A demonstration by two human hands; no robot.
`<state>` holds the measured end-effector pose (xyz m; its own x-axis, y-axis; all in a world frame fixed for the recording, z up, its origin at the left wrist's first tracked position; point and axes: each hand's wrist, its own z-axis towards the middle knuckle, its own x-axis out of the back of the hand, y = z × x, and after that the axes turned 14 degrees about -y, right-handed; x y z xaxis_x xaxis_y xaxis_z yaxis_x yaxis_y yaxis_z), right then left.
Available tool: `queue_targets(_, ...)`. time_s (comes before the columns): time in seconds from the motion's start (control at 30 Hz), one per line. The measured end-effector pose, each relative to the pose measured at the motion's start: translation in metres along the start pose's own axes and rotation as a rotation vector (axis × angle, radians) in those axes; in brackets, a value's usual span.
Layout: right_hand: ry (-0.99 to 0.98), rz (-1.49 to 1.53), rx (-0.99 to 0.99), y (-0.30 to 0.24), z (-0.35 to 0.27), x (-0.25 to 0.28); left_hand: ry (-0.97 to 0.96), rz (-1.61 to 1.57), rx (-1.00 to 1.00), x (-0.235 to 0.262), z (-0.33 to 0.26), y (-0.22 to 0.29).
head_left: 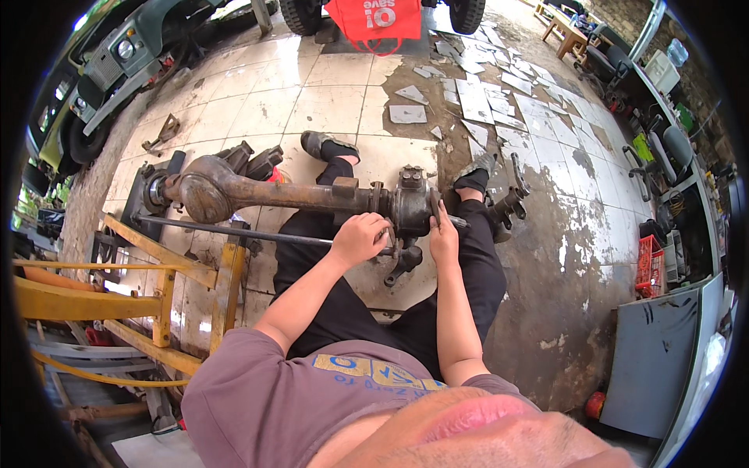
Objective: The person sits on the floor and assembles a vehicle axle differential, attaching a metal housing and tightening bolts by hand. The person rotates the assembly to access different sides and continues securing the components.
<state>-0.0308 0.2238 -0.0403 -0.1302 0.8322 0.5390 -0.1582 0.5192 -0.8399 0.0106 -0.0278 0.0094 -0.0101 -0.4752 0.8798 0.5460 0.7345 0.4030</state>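
Observation:
A rusty vehicle axle housing [289,195] lies crosswise over the tiles between my legs, its round differential bulge [207,191] toward the left. At its right end sits a dark steering knuckle [411,212] with a bolted cap on top. My left hand [361,240] is closed with curled fingers by the flange left of the knuckle; what they hold is hidden. My right hand [443,235] grips the knuckle's right side, fingers pointing away from me. A long thin steel rod [257,232] runs along the near side of the housing to a jointed arm [402,264] below the knuckle.
A yellow steel frame [97,300] stands close at the left. Loose metal parts [511,199] lie past my right leg, and a bracket [162,134] at the far left. Broken tiles [476,101] are strewn ahead. A grey cabinet [651,359] stands at the right.

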Motion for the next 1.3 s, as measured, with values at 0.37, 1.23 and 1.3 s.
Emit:
queue_targets(0.37, 0.018, -0.114, 0.057, 0.004, -0.009, -0.014, -0.002, -0.012, 0.005, -0.001, 0.001, -0.005)
queue_targets(1.23, 0.005, -0.101, -0.02, -0.002, -0.015, -0.016, 0.007, -0.007, -0.018, -0.001, 0.0, -0.006)
queue_targets(1.3, 0.05, -0.115, 0.024, 0.003, -0.001, -0.01, 0.024, -0.015, -0.028, -0.001, 0.006, -0.005)
